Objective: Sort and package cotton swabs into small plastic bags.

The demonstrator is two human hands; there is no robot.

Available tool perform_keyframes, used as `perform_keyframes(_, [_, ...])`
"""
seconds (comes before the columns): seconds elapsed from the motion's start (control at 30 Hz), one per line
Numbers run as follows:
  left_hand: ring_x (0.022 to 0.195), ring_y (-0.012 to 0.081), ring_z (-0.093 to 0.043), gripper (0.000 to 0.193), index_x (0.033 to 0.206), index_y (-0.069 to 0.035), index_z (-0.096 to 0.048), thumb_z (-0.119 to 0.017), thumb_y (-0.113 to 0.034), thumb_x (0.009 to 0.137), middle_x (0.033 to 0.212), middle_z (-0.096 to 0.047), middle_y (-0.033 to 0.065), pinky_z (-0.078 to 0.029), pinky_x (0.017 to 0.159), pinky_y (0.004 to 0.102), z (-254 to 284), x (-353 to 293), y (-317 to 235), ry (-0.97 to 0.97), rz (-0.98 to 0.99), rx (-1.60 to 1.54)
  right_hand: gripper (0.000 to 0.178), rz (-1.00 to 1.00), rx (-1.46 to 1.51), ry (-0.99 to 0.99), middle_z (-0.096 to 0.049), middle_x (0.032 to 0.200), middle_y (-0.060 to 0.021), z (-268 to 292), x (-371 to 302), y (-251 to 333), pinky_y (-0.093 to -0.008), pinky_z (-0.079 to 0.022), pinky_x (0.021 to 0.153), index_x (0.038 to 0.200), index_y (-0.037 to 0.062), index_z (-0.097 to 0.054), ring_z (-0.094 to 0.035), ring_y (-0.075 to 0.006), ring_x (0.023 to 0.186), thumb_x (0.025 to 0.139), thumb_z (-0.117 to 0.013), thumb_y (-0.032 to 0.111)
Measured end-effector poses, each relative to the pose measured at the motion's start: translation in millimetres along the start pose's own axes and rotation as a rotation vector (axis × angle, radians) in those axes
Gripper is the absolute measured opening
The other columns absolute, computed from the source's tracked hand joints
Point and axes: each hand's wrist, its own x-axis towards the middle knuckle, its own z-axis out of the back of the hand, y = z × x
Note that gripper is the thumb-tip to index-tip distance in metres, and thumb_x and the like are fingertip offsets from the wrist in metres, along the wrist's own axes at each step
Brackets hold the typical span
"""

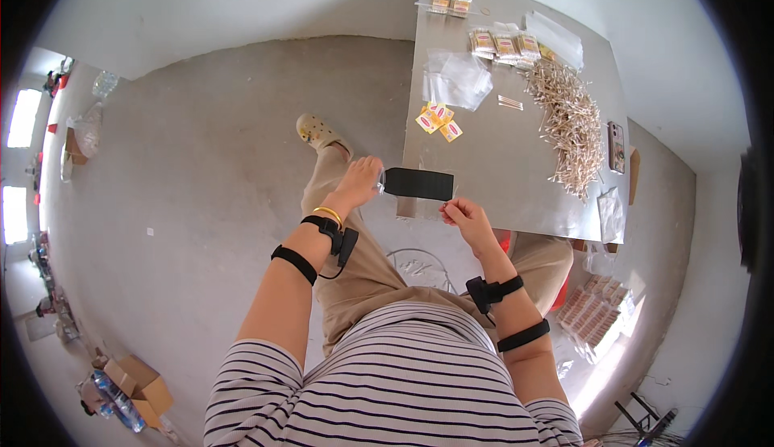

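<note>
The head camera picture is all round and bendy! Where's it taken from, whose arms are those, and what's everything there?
There's no robot here, just a person. The camera sits on their head and looks down, and its very wide view makes straight edges bend. Those arms are the person's own, with black straps on them. The left hand seems to hold clear plastic at one end of a flat black piece. The right hand is by the other end; I can't tell whether it grips it. On the grey table lie a big heap of cotton swabs, clear bags, yellow-and-white cards, small packs and a phone.
</note>
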Motion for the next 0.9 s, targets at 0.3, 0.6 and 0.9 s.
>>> perform_keyframes(0.3, [0.117, 0.0347, -0.052, 0.079, 0.123, -0.006, -0.046, -0.09, -0.03, 0.062, 0.119, -0.053, 0.0156, -0.041, 0.098, 0.0446, 10.3, -10.0, 0.3, 0.045, -0.007, -0.056, 0.018, -0.015, -0.042, 0.025, -0.064, 0.082, -0.001, -1.7, 3.1, 1.8, -0.0237, -0.046, 0.072, 0.097, -0.0018, -0.068, -0.056, -0.0082, 0.077, 0.1, -0.058, 0.013])
perform_keyframes(0.6, [0.117, 0.033, -0.051, 0.077, 0.118, -0.007, -0.05, -0.087, -0.048, 0.066, 0.115, -0.055, 0.012, -0.038, 0.098, 0.046, 24.1, -14.8, 3.6, 0.137, 0.068, -0.13, 0.018, -0.033, -0.078, 0.033, -0.066, 0.085, -0.0017, -10.3, 6.9, -0.3, -0.0239, -0.047, 0.073, 0.098, -0.0009, -0.068, -0.057, -0.0087, 0.077, 0.1, -0.059, 0.015])
perform_keyframes(0.9, [0.106, 0.0286, -0.052, 0.073, 0.113, -0.009, -0.052, -0.085, -0.054, 0.065, 0.106, -0.054, 0.0091, -0.035, 0.093, 0.0411, 34.7, -26.9, -0.1, 0.088, 0.054, -0.137, 0.018, -0.03, -0.113, 0.054, -0.067, 0.086, -0.0017, -14.0, 6.8, -0.7, -0.0242, -0.048, 0.074, 0.098, -0.0003, -0.068, -0.058, -0.0088, 0.079, 0.099, -0.059, 0.015])
